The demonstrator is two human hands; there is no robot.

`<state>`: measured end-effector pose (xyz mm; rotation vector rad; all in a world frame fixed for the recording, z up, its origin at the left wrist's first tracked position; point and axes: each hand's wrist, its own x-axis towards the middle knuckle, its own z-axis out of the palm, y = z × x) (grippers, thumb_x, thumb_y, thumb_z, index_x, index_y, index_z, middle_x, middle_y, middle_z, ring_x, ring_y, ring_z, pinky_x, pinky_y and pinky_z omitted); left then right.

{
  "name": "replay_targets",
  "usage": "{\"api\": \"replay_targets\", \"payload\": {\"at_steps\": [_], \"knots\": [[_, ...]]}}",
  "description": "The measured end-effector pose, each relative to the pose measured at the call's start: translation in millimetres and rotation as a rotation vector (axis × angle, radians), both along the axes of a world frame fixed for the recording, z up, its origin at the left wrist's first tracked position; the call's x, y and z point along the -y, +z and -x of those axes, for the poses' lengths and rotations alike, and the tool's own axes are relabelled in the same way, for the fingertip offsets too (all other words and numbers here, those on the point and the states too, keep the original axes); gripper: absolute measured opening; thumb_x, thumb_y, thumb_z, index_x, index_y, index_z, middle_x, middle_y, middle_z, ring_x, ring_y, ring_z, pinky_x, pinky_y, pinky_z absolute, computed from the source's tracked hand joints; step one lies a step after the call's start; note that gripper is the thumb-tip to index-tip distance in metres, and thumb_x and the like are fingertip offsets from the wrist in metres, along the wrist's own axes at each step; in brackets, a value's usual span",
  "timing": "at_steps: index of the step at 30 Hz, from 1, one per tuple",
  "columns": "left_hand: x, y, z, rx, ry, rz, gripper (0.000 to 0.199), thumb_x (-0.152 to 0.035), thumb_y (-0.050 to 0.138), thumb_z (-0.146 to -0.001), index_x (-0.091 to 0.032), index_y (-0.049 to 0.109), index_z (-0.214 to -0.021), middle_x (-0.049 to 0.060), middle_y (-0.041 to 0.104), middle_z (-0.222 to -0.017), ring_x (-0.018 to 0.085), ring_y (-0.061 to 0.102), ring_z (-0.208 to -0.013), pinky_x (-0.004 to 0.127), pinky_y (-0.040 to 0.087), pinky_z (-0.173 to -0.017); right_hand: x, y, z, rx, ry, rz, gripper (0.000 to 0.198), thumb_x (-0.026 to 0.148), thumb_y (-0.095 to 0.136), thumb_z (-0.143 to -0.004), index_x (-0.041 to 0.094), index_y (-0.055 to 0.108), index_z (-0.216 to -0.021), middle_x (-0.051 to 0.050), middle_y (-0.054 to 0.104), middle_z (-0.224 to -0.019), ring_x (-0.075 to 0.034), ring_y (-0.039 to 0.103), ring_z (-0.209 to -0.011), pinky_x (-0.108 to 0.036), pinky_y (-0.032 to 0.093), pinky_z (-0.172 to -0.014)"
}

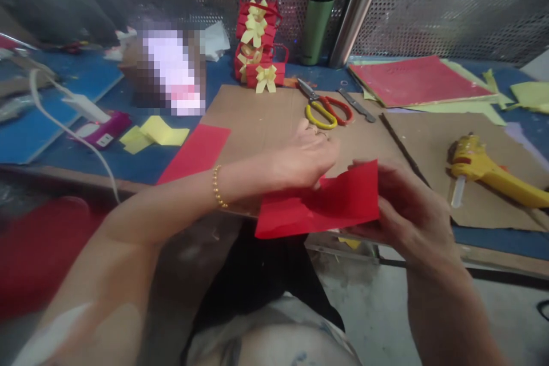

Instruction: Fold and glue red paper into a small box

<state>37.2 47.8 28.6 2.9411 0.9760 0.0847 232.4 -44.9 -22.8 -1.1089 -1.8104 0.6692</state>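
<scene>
A bent sheet of red paper (326, 203) is held over the front edge of the cardboard mat (261, 111). My right hand (407, 211) grips its raised right end between thumb and fingers. My left hand (306, 154) lies across the sheet's far edge with its fingers curled, their tips partly hidden. Another red paper piece (203, 146) rests on the table by my left forearm. Beyond my left hand are scissors (323, 111) with one yellow and one red handle, and a grey knife-like blade (355, 106).
A yellow glue gun (484, 168) lies on a second cardboard piece at right. Small red boxes with yellow bows (261, 46) are stacked at the back, near a green bottle (319, 20). A white cable (72, 137) crosses the left side. Paper sheets (424, 80) lie back right.
</scene>
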Motion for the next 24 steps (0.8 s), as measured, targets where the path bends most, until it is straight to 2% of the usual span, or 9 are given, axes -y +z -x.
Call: {"api": "replay_targets", "payload": {"at_steps": [4,9,12,14,16,19,22,24], "knots": [[2.0,1.7,3.1,-0.038,0.061,0.019,0.045,-0.025,0.08,-0.07,-0.01,0.06,-0.108,0.018,0.067,-0.111,0.033,0.057,-0.104,0.043,0.036,-0.095,-14.1,24.3,-0.1,0.015,0.022,-0.027,0.032,0.016,0.057,-0.092,0.027,0.067,-0.121,-0.005,0.073,-0.101,-0.019,0.07,-0.083,-0.03,0.059,-0.067],[2.7,1.0,9.1,0.011,0.046,0.108,0.035,-0.025,0.075,-0.074,-0.014,0.059,-0.104,0.013,0.064,-0.112,0.03,0.055,-0.106,0.042,0.032,-0.098,-39.2,45.7,7.9,0.103,0.24,0.038,0.026,0.02,0.055,-0.092,0.027,0.07,-0.113,-0.004,0.075,-0.097,-0.02,0.071,-0.085,-0.034,0.06,-0.076],[2.0,-0.2,12.1,0.021,0.049,0.175,0.032,-0.028,0.075,-0.075,-0.015,0.058,-0.1,0.01,0.063,-0.107,0.029,0.055,-0.104,0.041,0.034,-0.097,-53.0,52.3,8.3,0.159,0.409,0.104,0.018,0.036,0.058,-0.096,0.027,0.073,-0.097,-0.004,0.075,-0.088,-0.021,0.072,-0.082,-0.034,0.059,-0.074],[1.8,0.4,13.3,0.008,0.055,0.227,0.03,-0.031,0.074,-0.078,-0.016,0.057,-0.097,0.009,0.063,-0.103,0.028,0.055,-0.103,0.041,0.036,-0.097,-61.8,55.4,6.0,0.181,0.525,0.133,0.042,0.06,0.053,-0.098,0.026,0.075,-0.091,-0.006,0.076,-0.086,-0.021,0.072,-0.079,-0.032,0.058,-0.072],[1.6,2.1,14.7,-0.003,0.054,0.275,0.025,-0.031,0.071,-0.081,-0.017,0.056,-0.096,0.008,0.063,-0.102,0.027,0.056,-0.103,0.041,0.037,-0.096,-69.8,57.9,3.0,0.217,0.603,0.152,0.062,0.076,0.045,-0.094,0.023,0.077,-0.09,-0.009,0.077,-0.087,-0.02,0.073,-0.078,-0.031,0.058,-0.073],[0.5,5.8,18.9,0.012,0.04,0.308,0.021,-0.03,0.069,-0.086,-0.018,0.055,-0.096,0.007,0.064,-0.102,0.026,0.058,-0.105,0.039,0.039,-0.096,-79.6,61.2,0.3,0.269,0.628,0.187,0.068,0.078,0.046,-0.091,0.02,0.08,-0.087,-0.009,0.077,-0.087,-0.018,0.073,-0.077,-0.027,0.056,-0.073],[-1.5,8.8,24.0,0.048,0.072,0.274,0.03,-0.035,0.072,-0.087,-0.017,0.054,-0.103,0.008,0.065,-0.104,0.028,0.058,-0.106,0.04,0.041,-0.096,-87.2,66.1,0.8,0.28,0.673,0.26,0.072,0.081,0.045,-0.089,0.018,0.08,-0.085,-0.009,0.077,-0.082,-0.017,0.072,-0.073,-0.025,0.055,-0.068],[-2.4,10.2,26.2,0.029,0.088,0.265,0.03,-0.033,0.072,-0.088,-0.015,0.055,-0.105,0.009,0.065,-0.104,0.028,0.059,-0.104,0.04,0.041,-0.095,-92.3,70.8,1.5,0.317,0.712,0.296,0.063,0.073,0.049,-0.091,0.018,0.08,-0.085,-0.008,0.078,-0.081,-0.016,0.072,-0.074,-0.025,0.055,-0.069]]}}
